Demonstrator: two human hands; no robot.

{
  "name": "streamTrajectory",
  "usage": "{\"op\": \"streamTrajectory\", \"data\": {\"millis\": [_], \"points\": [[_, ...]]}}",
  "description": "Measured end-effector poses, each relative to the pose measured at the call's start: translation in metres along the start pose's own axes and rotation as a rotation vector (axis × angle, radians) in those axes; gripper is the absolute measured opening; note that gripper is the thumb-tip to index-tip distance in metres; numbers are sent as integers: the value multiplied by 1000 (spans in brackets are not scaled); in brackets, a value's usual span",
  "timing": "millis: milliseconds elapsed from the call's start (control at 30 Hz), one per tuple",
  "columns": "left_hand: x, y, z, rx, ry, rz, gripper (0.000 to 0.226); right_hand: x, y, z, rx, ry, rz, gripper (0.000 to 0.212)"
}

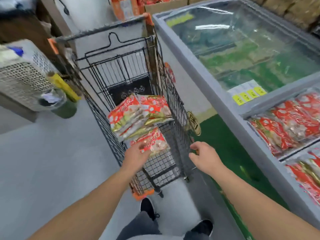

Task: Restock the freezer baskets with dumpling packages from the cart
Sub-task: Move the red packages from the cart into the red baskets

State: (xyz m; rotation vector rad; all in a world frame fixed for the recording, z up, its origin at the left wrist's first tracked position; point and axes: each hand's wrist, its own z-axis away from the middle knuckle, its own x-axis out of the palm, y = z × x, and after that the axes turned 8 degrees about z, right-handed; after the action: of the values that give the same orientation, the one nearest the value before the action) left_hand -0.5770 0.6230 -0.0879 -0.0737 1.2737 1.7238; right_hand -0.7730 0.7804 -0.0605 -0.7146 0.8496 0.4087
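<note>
- Wire cart (174, 101) stands in the aisle, its long side running beside the chest freezer (195, 70) on the right.
- Dumpling packages (138, 113), red and gold, lie stacked in the cart's basket toward the middle; one more package (154, 142) lies nearest the person, atop the wire floor.
- Left hand (136, 155) reaches into the cart, fingers extended over the near edge of that nearest package and touching it; motion blur hides whether any finger curls beneath. No clear grip seen.
- Right hand (204, 155) hovers just beside the cart's right wall, fingers loosely curled, holding nothing.
- Freezer baskets (284, 123) at right already carry rows of the same red packages, under an open section; a second basket (310, 177) below it is also filled.
- Farther back, the freezer's glass lid (242, 49) covers green-wrapped goods; yellow labels (247, 96) are stuck on the glass.
- Left side: perforated white crate (24, 78), green bucket (64, 104) on the grey floor.
- Dark shoes (149, 208) visible below the cart.
</note>
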Motion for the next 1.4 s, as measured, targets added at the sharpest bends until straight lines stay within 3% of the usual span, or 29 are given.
{"op": "streamTrajectory", "data": {"millis": [167,367,633,833,967,1100,1200,1333,1400], "points": [[-32,-32,-29,-98,1,66,50,29,-46,-35,25,-99,49,35],[-28,-58,-65,-240,-1,169,52,54,-53,-78,32,-232,114,37],[12,-74,-118,-390,49,242,54,84,-42,-163,-21,-410,199,36],[71,-107,-173,-597,160,318,52,124,-20,-241,-26,-542,223,32],[104,-133,-193,-684,175,349,57,155,-9,-276,37,-571,233,32],[133,-159,-209,-697,197,212,64,185,-2,-306,126,-585,185,22],[144,-176,-224,-697,186,112,67,209,3,-330,187,-553,145,28],[155,-198,-237,-704,309,45,83,233,6,-356,306,-455,41,51],[158,-206,-238,-723,331,63,88,244,6,-362,359,-429,-38,49]]}}
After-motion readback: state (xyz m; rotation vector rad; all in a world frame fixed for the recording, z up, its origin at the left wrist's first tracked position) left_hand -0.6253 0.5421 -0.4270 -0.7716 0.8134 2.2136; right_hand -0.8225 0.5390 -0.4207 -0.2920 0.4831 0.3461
